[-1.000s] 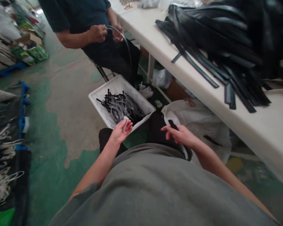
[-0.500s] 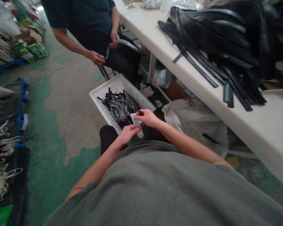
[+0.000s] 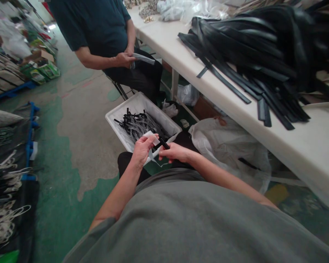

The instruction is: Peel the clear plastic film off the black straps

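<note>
My left hand (image 3: 143, 148) pinches a small white piece (image 3: 152, 137) over the near edge of a white bin (image 3: 116, 133). Close beside it, my right hand (image 3: 173, 152) is closed on a black strip (image 3: 163, 143) that points up and left. A thin pale strip (image 3: 152, 157) dangles between the hands; what holds it is too small to tell. Inside the bin lies a tangled heap of black and grey strips (image 3: 137, 124).
A seated person (image 3: 98, 33) beyond the bin holds a grey strip. The white table (image 3: 224, 104) on the right bears a large pile of black strips (image 3: 252, 47). Below it is a translucent sack (image 3: 224, 146). Blue pallets (image 3: 30, 138) and bundled cords (image 3: 2, 226) lie left.
My left hand has moved up and left with the white piece, and my right hand has lowered. The black strip shows more, and a pale strip now dangles. The other person's hands have come together.
</note>
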Tool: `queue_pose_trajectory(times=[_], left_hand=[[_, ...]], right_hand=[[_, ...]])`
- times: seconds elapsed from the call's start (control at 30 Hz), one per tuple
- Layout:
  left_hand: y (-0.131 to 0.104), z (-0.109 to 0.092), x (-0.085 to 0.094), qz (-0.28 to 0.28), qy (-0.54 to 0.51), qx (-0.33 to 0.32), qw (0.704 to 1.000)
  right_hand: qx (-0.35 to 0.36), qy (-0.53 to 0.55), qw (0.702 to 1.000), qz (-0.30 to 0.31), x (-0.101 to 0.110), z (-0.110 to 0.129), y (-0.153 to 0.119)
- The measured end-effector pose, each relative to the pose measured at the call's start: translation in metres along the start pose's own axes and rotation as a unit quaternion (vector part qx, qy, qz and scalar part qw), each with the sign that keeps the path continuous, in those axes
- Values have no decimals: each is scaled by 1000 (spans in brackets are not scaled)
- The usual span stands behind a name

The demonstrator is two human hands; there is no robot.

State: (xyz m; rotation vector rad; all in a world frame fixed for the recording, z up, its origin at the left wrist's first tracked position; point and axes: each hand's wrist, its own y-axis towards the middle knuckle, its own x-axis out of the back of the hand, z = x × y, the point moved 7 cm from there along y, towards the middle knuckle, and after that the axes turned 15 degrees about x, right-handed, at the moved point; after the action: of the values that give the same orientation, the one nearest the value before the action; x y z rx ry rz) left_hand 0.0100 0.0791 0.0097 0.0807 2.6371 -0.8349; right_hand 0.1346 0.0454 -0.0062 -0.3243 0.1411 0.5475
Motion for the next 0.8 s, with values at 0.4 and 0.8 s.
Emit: queue_pose_trajectory(times=[0.4, 0.8], left_hand=[[12, 2, 16, -46, -9, 1, 999], [22, 16, 37, -90, -149, 113, 978]], right_hand=[[100, -108, 989, 26, 7, 12, -20], [113, -362, 925, -34, 20, 24, -59]])
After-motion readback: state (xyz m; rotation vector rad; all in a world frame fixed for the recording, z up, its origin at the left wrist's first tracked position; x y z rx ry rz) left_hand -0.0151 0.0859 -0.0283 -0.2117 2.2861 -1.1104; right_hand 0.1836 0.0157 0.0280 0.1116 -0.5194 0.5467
